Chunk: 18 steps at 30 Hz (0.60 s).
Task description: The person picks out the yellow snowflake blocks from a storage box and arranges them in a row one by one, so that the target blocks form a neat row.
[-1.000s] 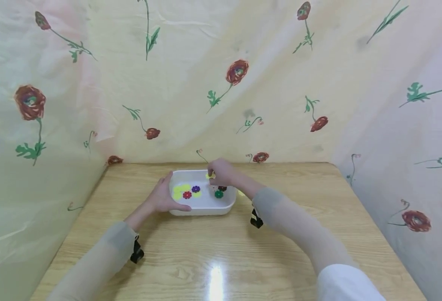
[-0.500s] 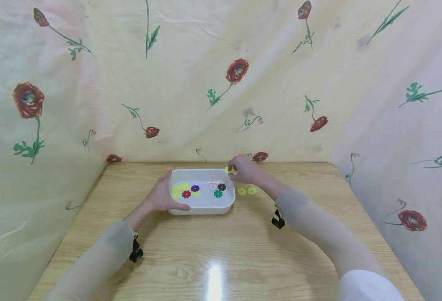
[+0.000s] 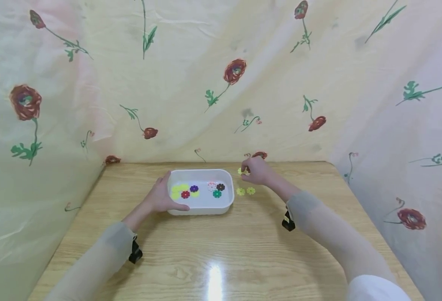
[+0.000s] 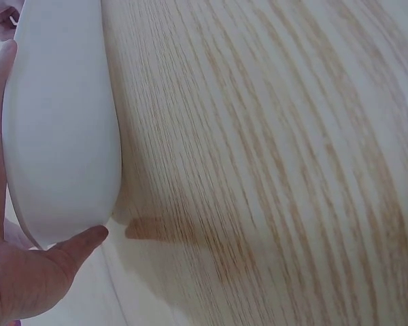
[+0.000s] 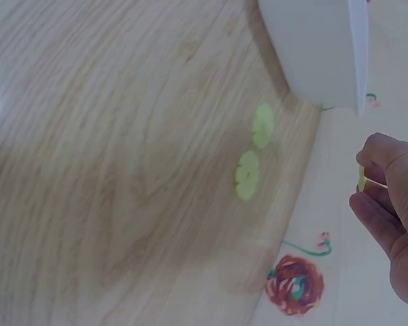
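Note:
My left hand (image 3: 162,197) grips the left end of a white plastic tub (image 3: 202,211), thumb along the front rim and fingers at the back corner. In the left wrist view the thumb and a fingertip lie against the tub's wall (image 4: 61,122). Beyond the tub's right end, my right hand (image 3: 257,170) pinches a yellow flower-shaped disc (image 5: 361,178) between thumb and index finger, above the table. Two more yellow flower discs (image 3: 241,191) lie side by side on the table below that hand.
Inside the tub are several yellow discs (image 3: 175,194) at the left, a purple disc (image 3: 194,189), a red disc (image 3: 185,195), a pink-white disc (image 3: 211,187), a brown disc (image 3: 221,187) and a green disc (image 3: 217,194). A flowered cloth (image 3: 190,83) hangs behind the wooden table (image 3: 190,255).
My right hand has come up out of the tub with a yellow disc and moved right, past the rim to above the table. My left hand has stayed on the tub.

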### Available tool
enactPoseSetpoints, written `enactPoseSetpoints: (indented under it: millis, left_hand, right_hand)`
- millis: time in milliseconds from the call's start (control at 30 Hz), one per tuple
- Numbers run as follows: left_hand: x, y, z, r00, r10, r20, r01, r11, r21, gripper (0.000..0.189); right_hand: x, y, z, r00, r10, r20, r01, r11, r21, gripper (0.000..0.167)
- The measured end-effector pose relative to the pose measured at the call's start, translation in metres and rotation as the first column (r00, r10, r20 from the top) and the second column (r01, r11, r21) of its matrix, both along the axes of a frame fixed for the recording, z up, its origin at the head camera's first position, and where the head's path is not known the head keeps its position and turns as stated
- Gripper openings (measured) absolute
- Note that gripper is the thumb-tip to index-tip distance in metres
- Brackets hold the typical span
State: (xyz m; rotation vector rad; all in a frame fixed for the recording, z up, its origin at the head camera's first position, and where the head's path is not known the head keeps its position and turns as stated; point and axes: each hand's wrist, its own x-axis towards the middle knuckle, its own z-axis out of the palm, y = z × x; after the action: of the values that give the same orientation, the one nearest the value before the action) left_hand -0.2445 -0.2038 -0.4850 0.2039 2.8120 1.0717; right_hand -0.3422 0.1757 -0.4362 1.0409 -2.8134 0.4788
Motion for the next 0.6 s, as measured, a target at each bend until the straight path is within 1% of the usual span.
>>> enactPoseSetpoints:
  millis: [133,300,600]
  left_hand:
    - [0.000,0.000,-0.001,1.000,-0.004,-0.008,0.004,1.000,0.002,0.151]
    - [0.000,0.001,-0.002,1.000,-0.010,-0.010,0.010,1.000,0.005,0.151]
    - [0.000,-0.001,0.000,1.000,-0.002,0.003,0.002,1.000,0.023,0.149]
  right_hand:
    - [-0.001,0.007,-0.004,1.000,-0.006,0.006,0.006,1.000,-0.001,0.009]
    - [0.000,0.015,-0.008,0.999,-0.040,0.018,0.040,0.999,0.008,0.010]
    - [0.003,0.028,-0.014,0.997,-0.071,0.032,0.070,0.997,0.011,0.009]
